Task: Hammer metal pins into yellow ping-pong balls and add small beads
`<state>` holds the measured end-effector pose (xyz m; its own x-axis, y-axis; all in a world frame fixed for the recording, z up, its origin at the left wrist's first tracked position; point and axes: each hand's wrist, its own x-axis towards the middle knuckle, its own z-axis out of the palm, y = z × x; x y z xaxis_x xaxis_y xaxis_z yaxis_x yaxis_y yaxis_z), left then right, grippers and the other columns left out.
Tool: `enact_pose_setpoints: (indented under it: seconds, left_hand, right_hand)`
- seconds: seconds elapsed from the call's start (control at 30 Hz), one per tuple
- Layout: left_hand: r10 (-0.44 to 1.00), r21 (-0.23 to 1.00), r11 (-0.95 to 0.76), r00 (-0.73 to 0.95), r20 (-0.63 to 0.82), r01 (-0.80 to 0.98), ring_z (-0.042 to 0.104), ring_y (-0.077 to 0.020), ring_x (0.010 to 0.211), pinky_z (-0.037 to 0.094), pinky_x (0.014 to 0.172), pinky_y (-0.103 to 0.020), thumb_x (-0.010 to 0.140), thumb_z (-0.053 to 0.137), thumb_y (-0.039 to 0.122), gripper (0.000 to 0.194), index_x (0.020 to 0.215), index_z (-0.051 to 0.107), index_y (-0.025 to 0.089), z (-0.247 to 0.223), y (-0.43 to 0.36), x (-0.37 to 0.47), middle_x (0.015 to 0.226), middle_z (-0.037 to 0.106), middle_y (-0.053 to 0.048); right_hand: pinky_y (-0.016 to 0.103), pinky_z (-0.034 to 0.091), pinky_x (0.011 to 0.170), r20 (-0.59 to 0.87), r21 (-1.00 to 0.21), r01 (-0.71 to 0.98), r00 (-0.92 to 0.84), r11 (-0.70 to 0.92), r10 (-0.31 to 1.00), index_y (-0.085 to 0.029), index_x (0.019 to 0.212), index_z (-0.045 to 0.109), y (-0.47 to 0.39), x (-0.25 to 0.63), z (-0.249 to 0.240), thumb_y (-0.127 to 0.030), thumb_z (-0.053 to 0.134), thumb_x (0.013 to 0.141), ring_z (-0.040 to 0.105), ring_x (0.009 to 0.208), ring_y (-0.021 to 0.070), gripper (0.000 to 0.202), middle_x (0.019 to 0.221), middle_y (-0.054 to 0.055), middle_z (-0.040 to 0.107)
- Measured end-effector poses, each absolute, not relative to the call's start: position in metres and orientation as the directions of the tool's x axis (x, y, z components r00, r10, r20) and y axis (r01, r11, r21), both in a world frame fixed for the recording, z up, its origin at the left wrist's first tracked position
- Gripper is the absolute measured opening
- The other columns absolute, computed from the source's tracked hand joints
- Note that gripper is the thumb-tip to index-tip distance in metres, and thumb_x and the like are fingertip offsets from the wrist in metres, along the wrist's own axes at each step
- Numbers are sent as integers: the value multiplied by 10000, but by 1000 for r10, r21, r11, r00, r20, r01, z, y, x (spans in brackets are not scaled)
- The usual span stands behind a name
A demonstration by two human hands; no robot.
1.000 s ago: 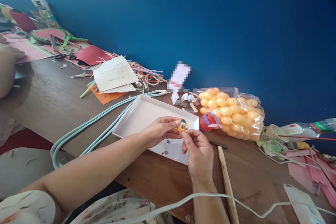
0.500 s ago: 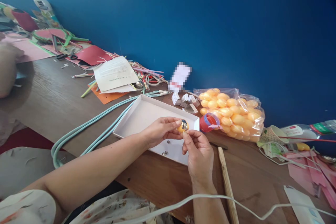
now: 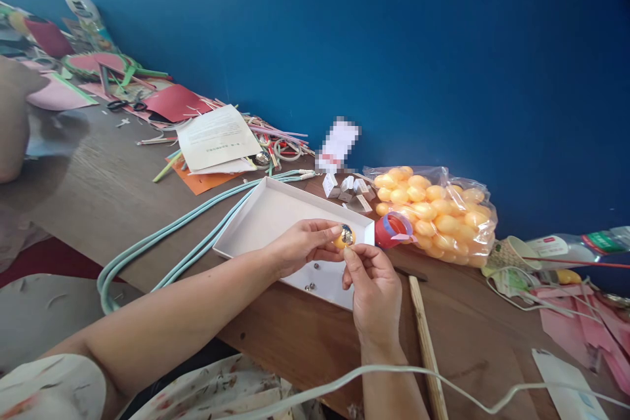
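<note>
Between the fingertips of both hands is a small round orange piece with a shiny metal face. My left hand pinches it from the left. From below right, my right hand grips its lower edge with thumb and forefinger, the other fingers curled. Both hands are above a shallow white box. Several tiny metal balls lie on the box's bottom. Whatever is on the far side of the piece is hidden by my fingers.
Behind the box are a clear bag of orange balls, a red ring-shaped roll and small folded cards. Turquoise cords curve left. A wooden stick and white cable lie right. Another person's arm reaches in far left.
My hands and the piece between them stay almost where they were. At the far left, the other person's hand has risen a little and the pink sheet near it has shifted.
</note>
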<state>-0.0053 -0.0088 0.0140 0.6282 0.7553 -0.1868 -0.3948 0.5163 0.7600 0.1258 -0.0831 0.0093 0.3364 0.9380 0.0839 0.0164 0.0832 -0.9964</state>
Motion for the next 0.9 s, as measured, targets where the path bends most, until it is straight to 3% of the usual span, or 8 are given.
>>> enact_pose_setpoints:
  seconds: [0.4, 0.9]
  left_hand:
    - [764, 785, 487, 622, -171, -382, 630, -123, 730, 515, 797, -310, 735, 723, 382, 340, 922, 673, 102, 14, -9, -5, 862, 665, -81]
    - [799, 859, 352, 597, -69, -371, 626, -163, 822, 509, 858, -391, 738, 708, 413, 384, 954, 677, 96, 13, -11, -3, 951, 656, -102]
  right_hand:
    - [211, 418, 494, 77, -997, 25, 323, 73, 943, -194, 848, 599, -84, 127, 10, -332, 670, 811, 486, 459, 78, 160, 545, -66, 539]
    - [233, 467, 524, 36, -995, -80, 326, 65, 945, -190, 835, 580, -81, 128, 5, -338, 701, 778, 553, 464, 96, 199, 561, -58, 583]
